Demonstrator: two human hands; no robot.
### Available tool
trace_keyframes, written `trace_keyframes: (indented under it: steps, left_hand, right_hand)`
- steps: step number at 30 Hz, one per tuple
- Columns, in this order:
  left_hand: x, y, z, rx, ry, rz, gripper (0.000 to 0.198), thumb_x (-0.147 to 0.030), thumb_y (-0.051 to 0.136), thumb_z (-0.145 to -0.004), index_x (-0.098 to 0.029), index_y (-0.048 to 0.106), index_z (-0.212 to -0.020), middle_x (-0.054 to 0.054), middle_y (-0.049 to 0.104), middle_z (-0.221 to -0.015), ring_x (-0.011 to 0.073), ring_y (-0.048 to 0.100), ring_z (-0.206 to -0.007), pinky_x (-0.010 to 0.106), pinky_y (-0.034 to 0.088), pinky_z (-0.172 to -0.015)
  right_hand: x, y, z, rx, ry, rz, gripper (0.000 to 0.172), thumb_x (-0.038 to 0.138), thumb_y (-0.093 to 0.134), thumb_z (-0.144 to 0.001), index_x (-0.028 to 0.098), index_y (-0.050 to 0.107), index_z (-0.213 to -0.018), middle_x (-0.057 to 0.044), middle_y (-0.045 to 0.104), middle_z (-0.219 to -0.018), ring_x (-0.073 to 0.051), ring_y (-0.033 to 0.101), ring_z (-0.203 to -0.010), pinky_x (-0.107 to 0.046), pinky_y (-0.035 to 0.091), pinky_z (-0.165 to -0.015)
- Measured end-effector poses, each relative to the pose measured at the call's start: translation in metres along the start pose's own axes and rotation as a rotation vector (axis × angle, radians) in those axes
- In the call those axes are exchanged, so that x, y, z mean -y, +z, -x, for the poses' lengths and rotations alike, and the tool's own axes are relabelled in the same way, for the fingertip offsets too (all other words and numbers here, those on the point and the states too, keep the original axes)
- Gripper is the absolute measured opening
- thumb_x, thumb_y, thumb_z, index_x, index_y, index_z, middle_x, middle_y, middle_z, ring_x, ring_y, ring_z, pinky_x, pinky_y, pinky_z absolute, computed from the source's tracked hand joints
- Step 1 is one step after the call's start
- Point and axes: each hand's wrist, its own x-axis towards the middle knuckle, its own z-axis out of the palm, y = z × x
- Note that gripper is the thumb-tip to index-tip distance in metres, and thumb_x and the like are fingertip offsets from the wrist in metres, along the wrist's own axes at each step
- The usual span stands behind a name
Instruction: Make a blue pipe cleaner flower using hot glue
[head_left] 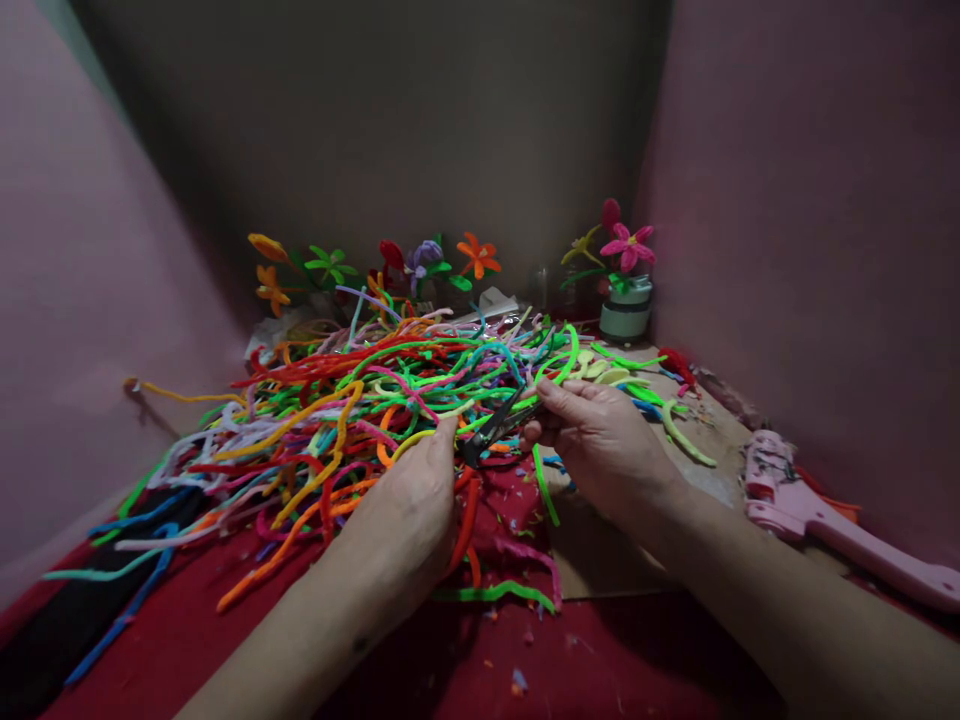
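Observation:
My left hand is closed, its thumb up and the other fingers mostly hidden behind it; what it grips cannot be made out. A red pipe cleaner hangs right beside that hand. Between the two hands slants a small black hand tool, which looks like wire cutters, its head close to my left thumb. My right hand is closed around the tool's handle end. A bright green pipe cleaner curves up just behind the right fingertips. Beyond both hands spreads a big tangled heap of pipe cleaners in many colours.
Pipe-cleaner flowers stand along the back wall. At the back right is a pale green pot with a pink flower. A pink long-handled tool lies right, beside cardboard. Scraps dot the red cloth.

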Motion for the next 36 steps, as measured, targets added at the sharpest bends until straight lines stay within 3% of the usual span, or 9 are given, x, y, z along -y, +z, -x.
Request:
trace_keyframes:
  steps: [16,20,28,36]
  left_hand:
    - [-0.002,0.006,0.0,0.031,-0.055,-0.126,0.058,-0.004,0.034,-0.076,-0.007,0.024,-0.133,0.018,0.059,-0.107,0.0244,0.058,-0.1,0.038,0.048,-0.083]
    - [-0.003,0.004,0.0,0.015,-0.028,-0.179,0.059,-0.002,0.032,-0.076,-0.008,0.02,-0.134,0.016,0.06,-0.1,0.024,0.059,-0.097,0.038,0.048,-0.081]
    - [-0.01,-0.002,-0.001,0.017,-0.021,-0.342,0.055,0.002,0.028,-0.075,-0.003,0.032,-0.129,0.017,0.062,-0.093,0.0247,0.061,-0.089,0.036,0.051,-0.074]
    - [-0.013,-0.004,-0.003,0.045,-0.021,-0.41,0.056,0.004,0.028,-0.073,0.001,0.033,-0.128,0.017,0.063,-0.088,0.0235,0.063,-0.082,0.033,0.052,-0.069]
  right_hand:
    - [-0.003,-0.003,-0.003,0.032,0.028,0.011,0.015,0.022,0.067,-0.066,0.013,0.059,-0.057,0.001,0.053,-0.052,-0.01,0.05,-0.045,-0.025,0.044,-0.046]
    - [-0.003,-0.005,-0.004,0.026,0.06,0.011,0.016,0.023,0.066,-0.067,0.013,0.058,-0.057,0.001,0.052,-0.051,-0.01,0.049,-0.043,-0.026,0.044,-0.045]
    - [0.0,-0.009,-0.006,0.015,0.169,-0.037,0.013,0.02,0.064,-0.067,0.014,0.058,-0.057,0.001,0.053,-0.05,-0.009,0.049,-0.043,-0.023,0.042,-0.044]
    - [0.002,-0.006,-0.007,-0.041,0.242,-0.08,0.017,0.015,0.054,-0.075,0.013,0.059,-0.059,-0.001,0.055,-0.051,-0.01,0.048,-0.043,-0.024,0.043,-0.045]
